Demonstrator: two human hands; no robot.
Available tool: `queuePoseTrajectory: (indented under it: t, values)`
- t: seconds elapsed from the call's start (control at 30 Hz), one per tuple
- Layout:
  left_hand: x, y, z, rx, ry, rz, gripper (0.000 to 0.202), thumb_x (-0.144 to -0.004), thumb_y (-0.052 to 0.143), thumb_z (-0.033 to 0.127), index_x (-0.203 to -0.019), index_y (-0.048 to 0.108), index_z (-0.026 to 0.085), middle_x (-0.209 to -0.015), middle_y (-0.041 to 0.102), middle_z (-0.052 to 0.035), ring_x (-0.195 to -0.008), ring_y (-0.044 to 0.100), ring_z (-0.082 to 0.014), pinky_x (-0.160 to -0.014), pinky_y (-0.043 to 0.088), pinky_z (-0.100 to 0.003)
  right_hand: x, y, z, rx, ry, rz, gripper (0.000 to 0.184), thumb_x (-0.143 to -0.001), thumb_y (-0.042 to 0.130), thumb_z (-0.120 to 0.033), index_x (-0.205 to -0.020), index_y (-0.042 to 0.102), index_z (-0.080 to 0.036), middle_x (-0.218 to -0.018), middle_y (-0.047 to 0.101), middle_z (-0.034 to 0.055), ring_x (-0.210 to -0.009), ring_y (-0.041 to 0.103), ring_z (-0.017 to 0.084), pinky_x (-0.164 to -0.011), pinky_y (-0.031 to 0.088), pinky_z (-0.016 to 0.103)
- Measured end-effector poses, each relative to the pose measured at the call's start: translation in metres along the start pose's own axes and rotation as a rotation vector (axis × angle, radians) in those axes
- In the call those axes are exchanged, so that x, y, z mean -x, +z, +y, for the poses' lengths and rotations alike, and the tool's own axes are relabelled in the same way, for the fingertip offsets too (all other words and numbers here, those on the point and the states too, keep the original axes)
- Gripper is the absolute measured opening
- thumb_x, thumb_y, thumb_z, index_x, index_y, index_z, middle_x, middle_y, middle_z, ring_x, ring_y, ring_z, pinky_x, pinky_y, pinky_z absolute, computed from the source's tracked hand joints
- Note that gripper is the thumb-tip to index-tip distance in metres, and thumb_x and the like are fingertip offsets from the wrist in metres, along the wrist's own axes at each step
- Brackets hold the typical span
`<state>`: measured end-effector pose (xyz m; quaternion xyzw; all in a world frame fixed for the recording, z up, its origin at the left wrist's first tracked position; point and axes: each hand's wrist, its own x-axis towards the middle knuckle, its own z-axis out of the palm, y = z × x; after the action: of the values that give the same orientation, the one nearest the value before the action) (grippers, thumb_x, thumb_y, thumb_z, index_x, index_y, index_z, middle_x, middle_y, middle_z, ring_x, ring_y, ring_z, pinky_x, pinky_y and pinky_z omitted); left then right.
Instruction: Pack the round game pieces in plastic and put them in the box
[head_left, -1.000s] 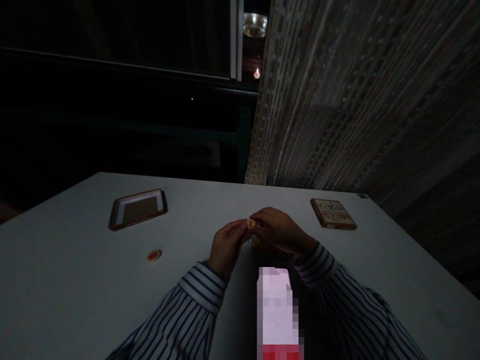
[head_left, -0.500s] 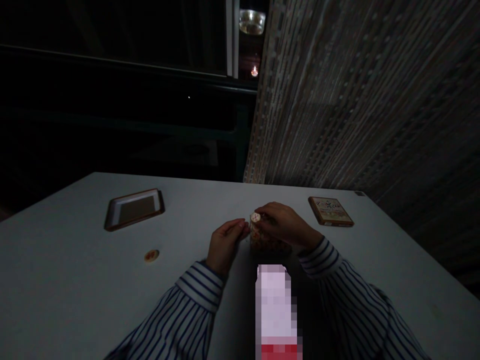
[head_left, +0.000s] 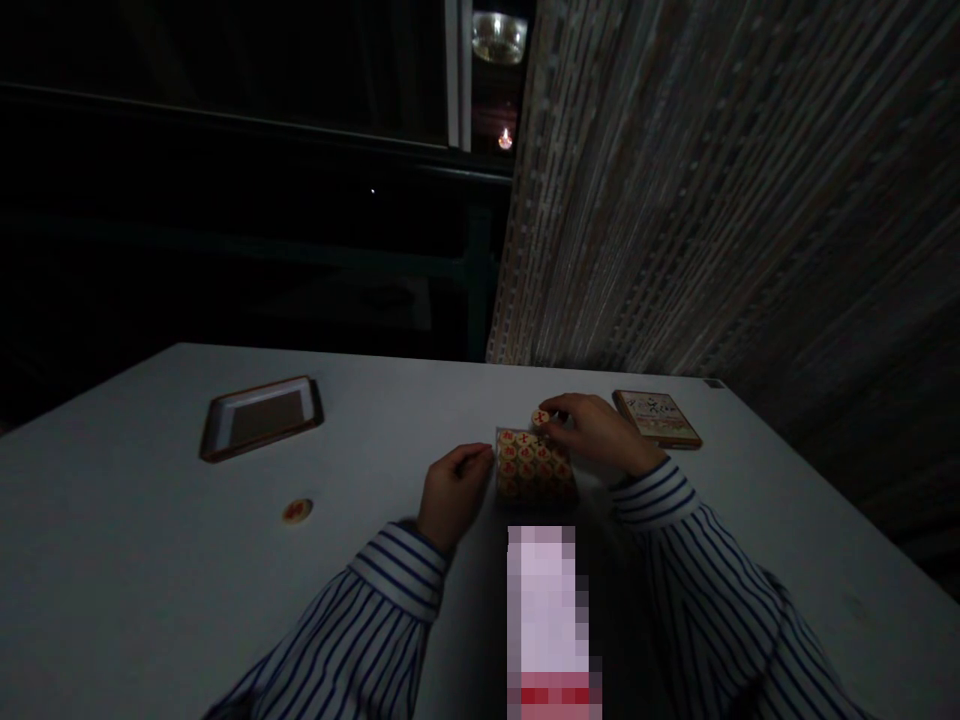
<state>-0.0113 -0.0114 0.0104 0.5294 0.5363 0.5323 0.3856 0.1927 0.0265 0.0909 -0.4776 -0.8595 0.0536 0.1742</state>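
A round, pale Chinese chess piece (head_left: pixel 539 418) with a red character is pinched between the thumb and fingers of my right hand (head_left: pixel 596 432), just above the far edge of a clear box. Rows of similar red-marked pieces fill this box of chess pieces (head_left: pixel 534 468), which stands in front of me. Beside its left edge, my left hand (head_left: pixel 452 492) has its thumb and fingers closed together. Whether those fingertips grip the box's thin edge or something small cannot be made out. A single loose chess piece (head_left: pixel 297 511) lies flat on the table to the left.
A shallow tray-like lid (head_left: pixel 217 447) with a brown rim rests at the table's far left. Toward the right lies a flat printed box (head_left: pixel 660 418). The white table (head_left: pixel 150 580) ends at a string curtain (head_left: pixel 600 200) behind it. The room is dim.
My right hand has shifted right with a chess piece, uncovering the rows in the box. My left hand stays near the box's left edge. The view has moved slightly.
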Motion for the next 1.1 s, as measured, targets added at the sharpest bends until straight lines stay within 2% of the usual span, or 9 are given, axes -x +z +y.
queuePoseTrajectory:
  t: [0.27,0.63,0.87,1.1]
  values:
    - [0.002,0.001,0.000,-0.034,-0.004,-0.021,0.022,-0.070,0.059,0.033,-0.081,0.067,0.016,-0.076,0.069,-0.0050,-0.072,0.062,-0.0178,-0.068,0.049,-0.030,-0.001,0.007,0.007,0.023,0.038,-0.100,0.028,-0.079,0.051,-0.029,-0.102,0.063,-0.017,-0.094,0.067,0.0063,-0.084,0.061,0.017,-0.074,0.042,0.025]
    - [0.005,0.001,-0.009,-0.121,0.123,-0.116,0.022,-0.073,0.057,0.030,-0.090,0.068,0.020,-0.092,0.068,-0.0062,-0.085,0.062,-0.0203,-0.080,0.047,-0.034,-0.001,0.011,0.011,0.030,0.052,-0.151,0.025,-0.079,0.050,-0.029,-0.096,0.064,-0.017,-0.090,0.067,0.0066,-0.080,0.061,0.017,-0.069,0.041,0.024]
    - [0.007,-0.001,-0.001,-0.145,0.094,-0.173,0.025,-0.074,0.056,0.030,-0.094,0.067,0.021,-0.097,0.068,-0.0053,-0.088,0.062,-0.0210,-0.082,0.047,-0.035,-0.001,0.013,0.014,0.050,0.063,-0.157,0.024,-0.079,0.051,-0.031,-0.094,0.064,-0.017,-0.088,0.067,0.0058,-0.078,0.060,0.016,-0.066,0.040,0.024]
    - [0.008,0.000,0.000,-0.081,0.068,-0.180,0.025,-0.072,0.058,0.028,-0.094,0.067,0.022,-0.099,0.068,-0.0037,-0.093,0.061,-0.0212,-0.088,0.045,-0.035,0.000,0.013,0.014,0.079,0.071,-0.171,0.024,-0.079,0.051,-0.031,-0.093,0.064,-0.018,-0.087,0.067,0.0056,-0.077,0.060,0.017,-0.064,0.039,0.024]
